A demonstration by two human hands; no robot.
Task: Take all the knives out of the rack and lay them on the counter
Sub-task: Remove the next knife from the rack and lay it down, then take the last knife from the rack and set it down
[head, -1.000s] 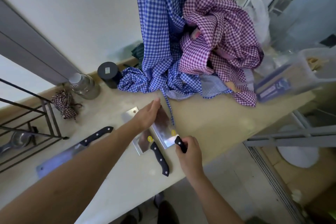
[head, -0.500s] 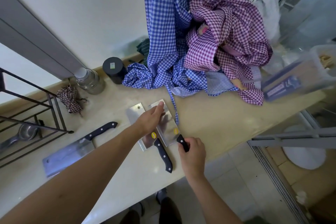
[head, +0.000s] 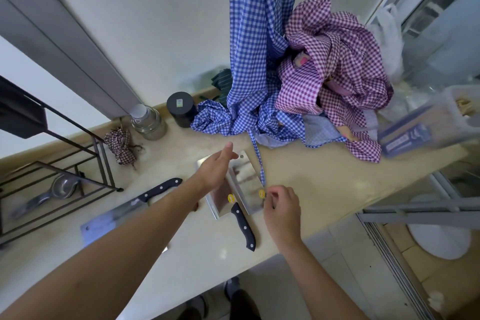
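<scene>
Reaching over the cream stone tabletop [head: 324,189], your right hand [head: 281,212] is loosely curled and gripping nothing, covering the handle end of the rightmost steel cleaver [head: 248,183]. Your left hand [head: 217,170] hovers open and flat over the neighbouring black-handled steel cleaver [head: 233,212], which lies just beside the first. A third, longer black-handled cleaver [head: 130,209] lies apart to the left. Farther left stands the dark wire rack [head: 65,163]; behind hang a blue gingham cloth [head: 259,60] and a purple gingham cloth [head: 337,73].
</scene>
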